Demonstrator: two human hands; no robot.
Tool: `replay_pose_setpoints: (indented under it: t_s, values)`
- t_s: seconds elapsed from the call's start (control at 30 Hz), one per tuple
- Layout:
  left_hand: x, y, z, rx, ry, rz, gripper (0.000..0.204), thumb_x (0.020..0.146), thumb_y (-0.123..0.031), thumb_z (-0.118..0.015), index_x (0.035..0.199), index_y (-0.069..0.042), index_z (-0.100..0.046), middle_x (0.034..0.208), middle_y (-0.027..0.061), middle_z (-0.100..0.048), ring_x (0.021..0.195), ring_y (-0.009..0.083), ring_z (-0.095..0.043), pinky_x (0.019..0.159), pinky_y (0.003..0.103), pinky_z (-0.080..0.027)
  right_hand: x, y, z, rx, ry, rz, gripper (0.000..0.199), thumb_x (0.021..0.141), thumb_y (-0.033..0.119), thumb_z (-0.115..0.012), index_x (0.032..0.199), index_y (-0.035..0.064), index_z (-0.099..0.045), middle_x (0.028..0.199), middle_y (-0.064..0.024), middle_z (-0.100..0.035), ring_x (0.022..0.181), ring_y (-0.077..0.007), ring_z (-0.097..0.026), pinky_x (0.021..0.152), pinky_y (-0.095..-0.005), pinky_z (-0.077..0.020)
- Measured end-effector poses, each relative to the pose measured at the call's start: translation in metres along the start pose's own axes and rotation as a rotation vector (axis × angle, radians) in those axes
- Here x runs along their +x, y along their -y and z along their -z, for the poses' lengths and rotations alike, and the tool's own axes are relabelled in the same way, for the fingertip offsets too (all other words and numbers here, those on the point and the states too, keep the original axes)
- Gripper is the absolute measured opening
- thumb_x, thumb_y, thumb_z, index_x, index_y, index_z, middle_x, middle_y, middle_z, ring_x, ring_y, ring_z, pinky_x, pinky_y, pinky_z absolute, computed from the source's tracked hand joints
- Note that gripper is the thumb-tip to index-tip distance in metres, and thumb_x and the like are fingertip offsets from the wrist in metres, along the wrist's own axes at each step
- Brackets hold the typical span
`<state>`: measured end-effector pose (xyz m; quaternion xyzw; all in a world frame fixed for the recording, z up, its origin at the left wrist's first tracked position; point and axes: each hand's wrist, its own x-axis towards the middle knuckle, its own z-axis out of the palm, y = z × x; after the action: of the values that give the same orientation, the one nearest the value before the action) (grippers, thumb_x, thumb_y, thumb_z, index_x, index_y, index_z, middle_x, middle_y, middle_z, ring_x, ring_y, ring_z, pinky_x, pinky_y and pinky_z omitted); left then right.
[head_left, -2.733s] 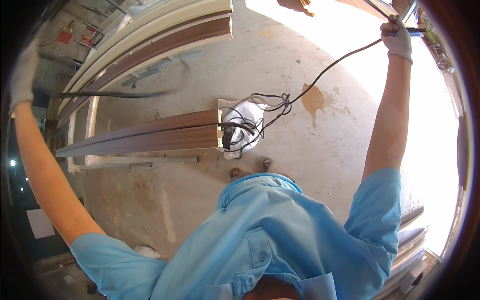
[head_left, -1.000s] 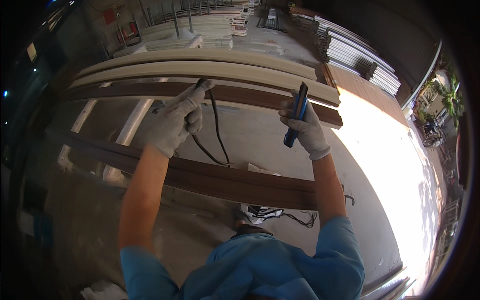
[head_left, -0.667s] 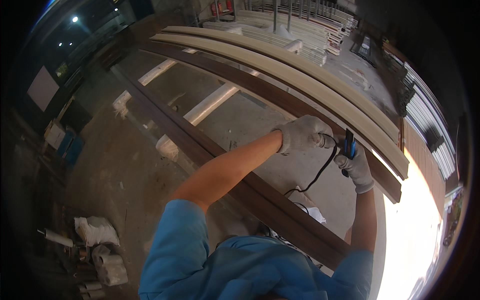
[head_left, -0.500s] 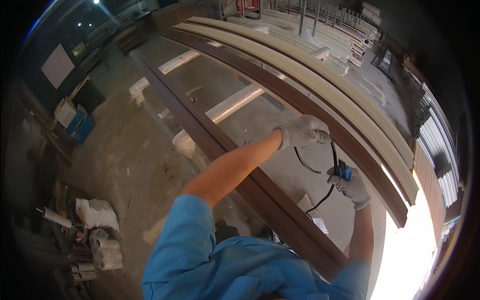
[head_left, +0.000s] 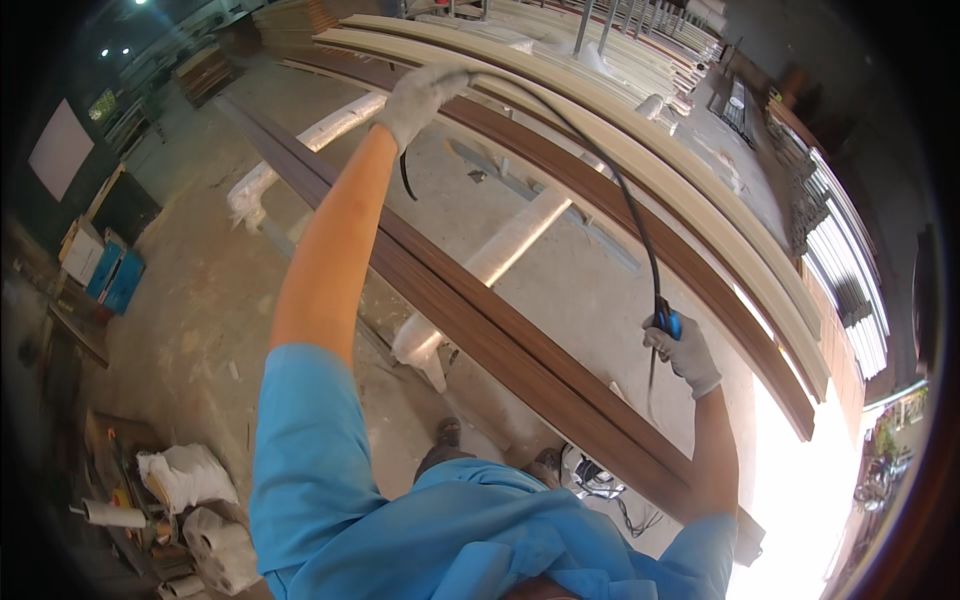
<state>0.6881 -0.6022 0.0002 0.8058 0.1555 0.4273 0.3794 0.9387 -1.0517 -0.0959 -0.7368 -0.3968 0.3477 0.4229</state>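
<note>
Both my hands wear grey gloves. My left hand [head_left: 425, 100] is stretched far out over the dark brown profiles, its fingers closed round a thin black flexible cord [head_left: 610, 165]. A short free end of the cord dangles below that hand. From there the cord arcs across to my right hand [head_left: 688, 357], which is closed round a blue and black tool [head_left: 668, 321] whose kind I cannot make out. The cord meets the tool and a thin length hangs below it. Beneath my arms lies a long dark brown profile [head_left: 480, 330]; another brown profile [head_left: 690, 265] lies beyond.
Cream profiles [head_left: 640, 130] lie on the far side. Plastic-wrapped support bars [head_left: 520, 235] run under the profiles. Stacked lengths fill the back right. At the left stand a blue box [head_left: 122, 280] and wrapped rolls [head_left: 220, 545]. A corded machine [head_left: 590, 470] is near my feet.
My left hand has swung away to the upper left, drawing a longer stretch of cord out between my hands. My right hand has kept its hold on the tool, nearly in place.
</note>
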Motion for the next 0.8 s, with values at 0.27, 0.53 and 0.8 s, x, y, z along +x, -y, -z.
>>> replay_pose_setpoints:
  t_s: [0.27, 0.53, 0.8]
  values:
    - [-0.077, 0.151, -0.018, 0.46, 0.16, 0.436, 0.053, 0.089, -0.026, -0.07, 0.137, -0.007, -0.057, 0.143, 0.0175, -0.054, 0.135, 0.0358, -0.047, 0.112, 0.04, -0.037, 0.072, 0.003, -0.073, -0.406, -0.024, 0.111, 0.036, 0.086, 0.032, -0.075, 0.109, 0.0053, -0.069, 0.092, -0.0115, -0.072, 0.086, -0.0248, -0.068, 0.08, -0.0374, -0.0525]
    - [-0.092, 0.155, -0.097, -0.509, 0.0, 0.937, 0.053, 0.095, -0.026, -0.069, 0.142, -0.008, -0.051, 0.125, 0.008, -0.061, 0.106, 0.0244, -0.063, 0.092, 0.038, -0.052, 0.155, -0.02, 0.041, -0.85, -0.523, 0.245, 0.038, 0.087, 0.034, -0.073, 0.119, 0.0147, -0.068, 0.11, -0.0164, -0.07, 0.103, -0.0371, -0.066, 0.091, -0.0452, -0.0506]
    - [-0.056, 0.2, -0.128, -0.816, -0.121, 1.063, 0.055, 0.091, -0.035, -0.074, 0.137, -0.011, -0.054, 0.112, 0.0117, -0.062, 0.103, 0.0268, -0.064, 0.089, 0.046, -0.055, 0.216, -0.063, 0.138, -0.656, -0.149, 0.017, 0.036, 0.094, 0.037, -0.063, 0.116, 0.0092, -0.068, 0.106, -0.0204, -0.071, 0.097, -0.0387, -0.066, 0.09, -0.0449, -0.0492]
